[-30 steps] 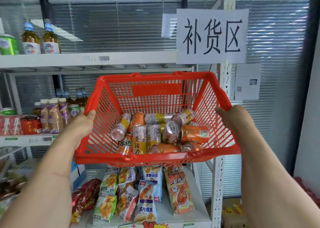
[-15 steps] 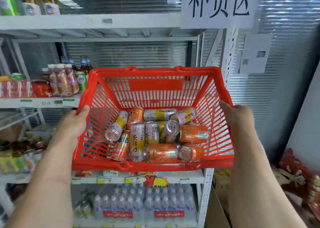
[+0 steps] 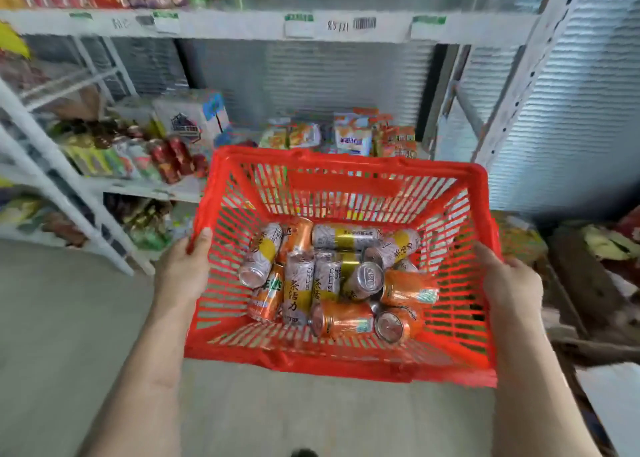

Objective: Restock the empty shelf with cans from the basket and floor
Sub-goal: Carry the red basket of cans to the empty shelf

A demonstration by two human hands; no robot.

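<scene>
I hold a red plastic basket [image 3: 346, 359] in front of me, low above the grey floor. My left hand [image 3: 185, 269] grips its left rim, thumb over the edge. My right hand [image 3: 509, 280] grips its right rim. Inside lie several cans on their sides: orange ones [image 3: 346, 321] near the front and silver-and-yellow ones [image 3: 298, 290] in the middle and back. A white shelf board [image 3: 346, 26] runs across the top of the view; most of its top surface is out of sight.
Snack packets [image 3: 349, 137] lie on a low shelf behind the basket. More snack bags and red packets [image 3: 166, 158] fill the rack at left. A white upright post [image 3: 512, 85] stands at right, with boxes and bags [image 3: 595, 248] on the floor beyond.
The basket has come down from chest height to low above the floor. The view has tilted down, so the upper shelves and the sign have left the frame. Both hands keep their hold.
</scene>
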